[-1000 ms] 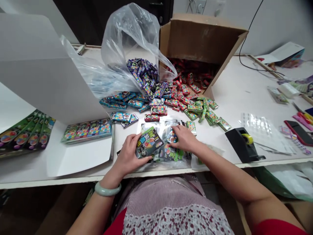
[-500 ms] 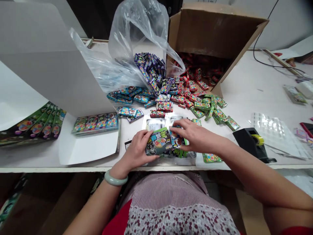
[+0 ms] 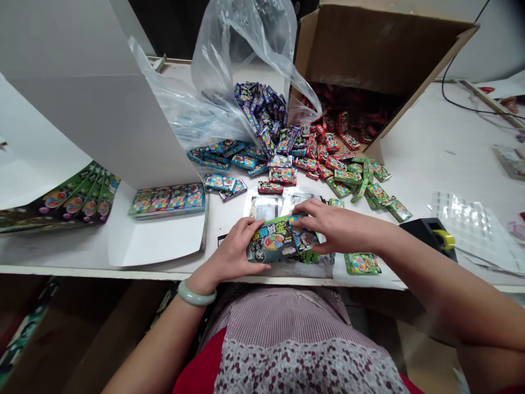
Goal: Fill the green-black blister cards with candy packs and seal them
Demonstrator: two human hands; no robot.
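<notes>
While both hands work close together at the front edge of the desk (image 3: 123, 272), the left hand (image 3: 233, 249) holds a green printed packet (image 3: 266, 241), and its fingers (image 3: 250, 230) are together and curled around the left end of this packet. The right hand (image 3: 336, 230) lies over a small blue packet (image 3: 304, 238) that overlaps the right end of the green one. Its fingers (image 3: 314, 216) are close together on top, but from this view I cannot tell if they really clamp it. Both packets are just above a low stack of more packets (image 3: 315, 257), which is partly hidden by the hands. A green packet (image 3: 362, 264) lies alone just beside the right forearm, and a black tape dispenser (image 3: 426, 232) stands further right. Toward the back edge, many loose packets spill from a clear plastic bag (image 3: 241, 49) and a tilted cardboard box (image 3: 369, 49). The stack sits very near the front edge, so a careless push could send packets over it to the floor. The glossy surfaces may also slip against each other, and a moving forearm could knock the lone green packet away
</notes>
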